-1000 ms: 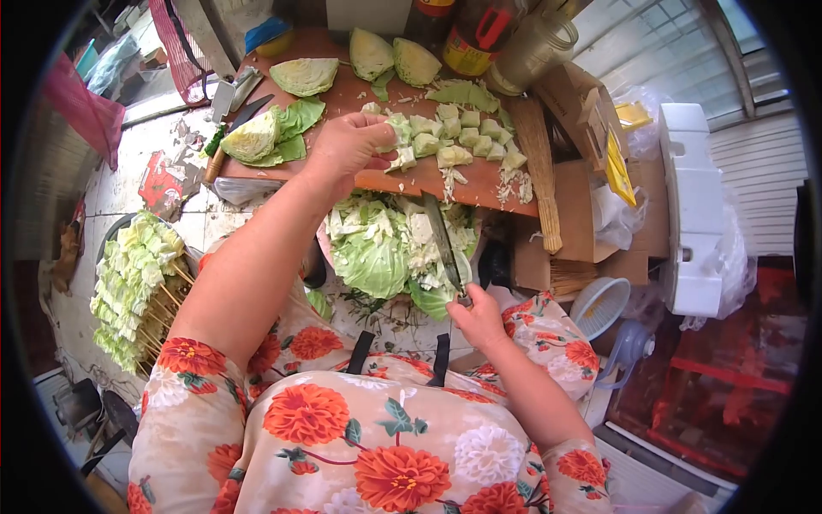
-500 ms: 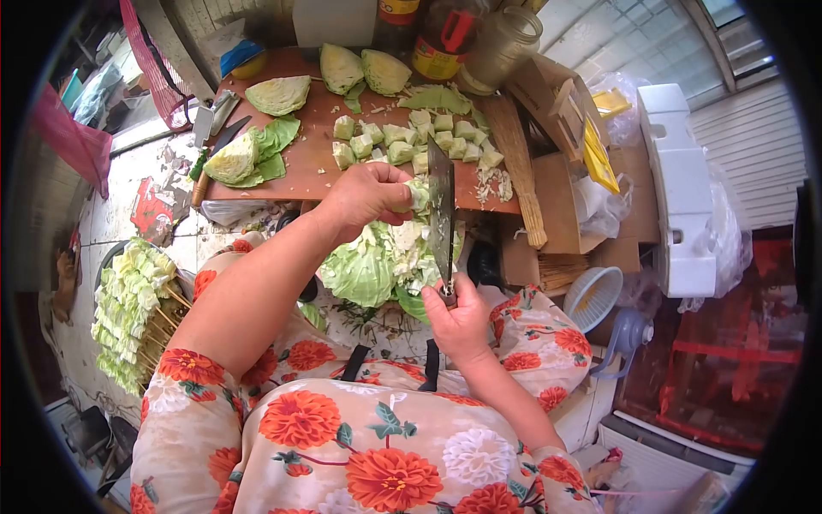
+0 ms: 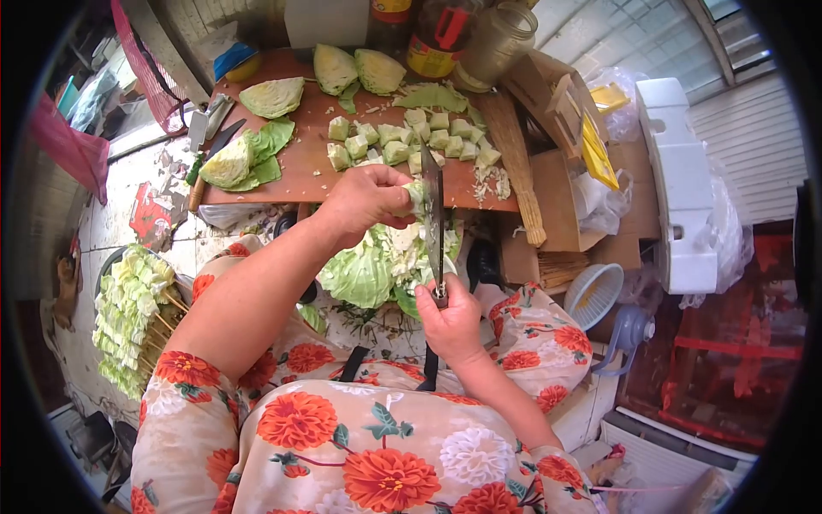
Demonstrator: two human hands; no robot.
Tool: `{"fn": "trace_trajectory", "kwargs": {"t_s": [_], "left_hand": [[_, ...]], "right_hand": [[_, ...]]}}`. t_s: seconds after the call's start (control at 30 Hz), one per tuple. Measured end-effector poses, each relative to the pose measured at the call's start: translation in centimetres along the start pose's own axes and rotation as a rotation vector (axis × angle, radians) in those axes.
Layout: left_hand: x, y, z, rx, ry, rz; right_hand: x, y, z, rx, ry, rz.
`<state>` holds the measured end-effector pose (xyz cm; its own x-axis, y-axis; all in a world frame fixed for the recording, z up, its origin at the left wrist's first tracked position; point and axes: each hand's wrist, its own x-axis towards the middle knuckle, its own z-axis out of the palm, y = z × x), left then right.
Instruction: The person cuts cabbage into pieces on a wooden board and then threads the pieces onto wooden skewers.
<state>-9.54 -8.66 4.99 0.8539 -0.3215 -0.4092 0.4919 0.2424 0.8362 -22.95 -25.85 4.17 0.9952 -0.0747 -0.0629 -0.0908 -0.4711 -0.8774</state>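
Note:
My left hand pinches a small piece of cabbage at the board's front edge. The handle of a cleaver is closed in my right hand. Its blade stands nearly edge-on to me, pointing away, right beside the piece; whether they touch is hard to tell. Below both hands lie cabbage leaves and scraps, partly covered by the blade and my fingers. Several cut cabbage chunks sit on the brown cutting board just beyond my left hand.
Cabbage wedges rest farther back on the board, near a wooden-handled knife. Skewered cabbage fills a spot at left. Behind the board stand a glass jar and bottles. Cardboard boxes and a plastic basket are at right.
The cleaver blade has turned more edge-on, its tip shifting left. My right hand has moved slightly left and down. My left hand still holds the cabbage piece in nearly the same place.

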Motion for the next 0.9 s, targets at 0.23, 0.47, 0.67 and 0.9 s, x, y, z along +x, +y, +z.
{"fn": "trace_trajectory", "kwargs": {"t_s": [0.23,0.47,0.67,0.9], "left_hand": [[-0.4,1.4,-0.2,-0.025,-0.074,0.081],[-0.4,2.0,-0.3,-0.009,-0.131,0.069],[0.0,2.7,-0.5,-0.086,0.045,0.096],[1.2,2.6,-0.5,-0.116,0.206,0.178]], "right_hand": [[-3.7,5.4,-0.7,-0.018,-0.136,0.255],[-4.1,6.0,-1.0,-0.149,-0.24,0.364],[-0.5,6.2,0.3,-0.658,-0.417,0.115],[3.3,10.8,3.1,-0.744,-0.403,-0.178]]}}
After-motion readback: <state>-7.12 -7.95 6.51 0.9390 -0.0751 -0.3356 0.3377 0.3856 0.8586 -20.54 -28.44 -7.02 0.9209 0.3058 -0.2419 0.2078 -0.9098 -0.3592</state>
